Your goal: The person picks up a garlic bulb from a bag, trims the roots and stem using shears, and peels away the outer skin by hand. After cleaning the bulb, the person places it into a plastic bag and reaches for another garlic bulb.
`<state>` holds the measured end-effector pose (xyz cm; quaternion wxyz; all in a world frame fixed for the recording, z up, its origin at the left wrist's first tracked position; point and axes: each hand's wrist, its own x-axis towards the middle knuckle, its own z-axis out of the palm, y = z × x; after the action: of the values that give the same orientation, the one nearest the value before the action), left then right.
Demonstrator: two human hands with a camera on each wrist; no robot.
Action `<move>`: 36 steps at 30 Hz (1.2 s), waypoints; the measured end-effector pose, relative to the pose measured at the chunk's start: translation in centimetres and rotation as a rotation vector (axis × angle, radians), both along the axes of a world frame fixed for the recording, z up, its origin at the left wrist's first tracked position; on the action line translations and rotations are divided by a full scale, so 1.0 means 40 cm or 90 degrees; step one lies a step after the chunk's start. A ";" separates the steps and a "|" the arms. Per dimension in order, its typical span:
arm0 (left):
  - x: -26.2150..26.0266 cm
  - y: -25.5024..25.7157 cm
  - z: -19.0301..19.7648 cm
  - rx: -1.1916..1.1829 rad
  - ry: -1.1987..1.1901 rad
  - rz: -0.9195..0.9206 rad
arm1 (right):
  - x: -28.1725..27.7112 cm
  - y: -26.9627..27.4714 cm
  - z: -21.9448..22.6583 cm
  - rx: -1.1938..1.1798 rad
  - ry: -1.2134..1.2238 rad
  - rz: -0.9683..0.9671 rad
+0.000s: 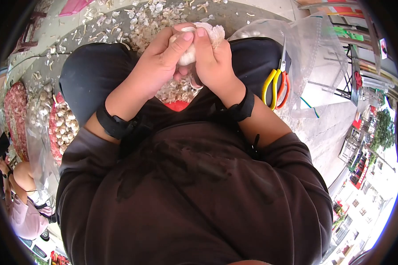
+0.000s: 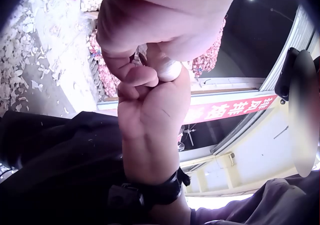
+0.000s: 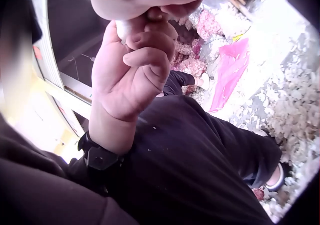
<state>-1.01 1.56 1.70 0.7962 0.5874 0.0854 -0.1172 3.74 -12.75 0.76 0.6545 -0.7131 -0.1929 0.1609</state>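
A white garlic bulb (image 1: 189,54) sits between both hands above the lap, with loose papery skin (image 1: 216,34) flaring at its upper right. My left hand (image 1: 160,57) grips the bulb, its thumb lying along the top. From the other side my right hand (image 1: 214,57) holds it too, thumb pressed at the peeling skin. The two thumb tips are close together. In the left wrist view part of the bulb (image 2: 171,71) shows between the hands; its underside is hidden by curled fingers. Only a sliver of the bulb (image 3: 120,31) appears in the right wrist view.
Scissors (image 1: 282,66) with yellow and red handles lie by the right thigh, next to a clear plastic bag (image 1: 316,57). Garlic peelings (image 1: 150,22) cover the floor ahead. At the left are garlic bulbs (image 1: 66,128), red mesh sacks (image 1: 16,119) and another person (image 1: 26,207).
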 end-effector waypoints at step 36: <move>0.016 0.024 -0.056 -0.200 -0.047 0.159 | -0.008 0.041 -0.043 -0.076 -0.391 -0.054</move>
<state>-0.37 2.51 -0.54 0.8890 0.4446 0.1091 -0.0077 3.43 -11.12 -0.97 0.5286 -0.7730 -0.3421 -0.0782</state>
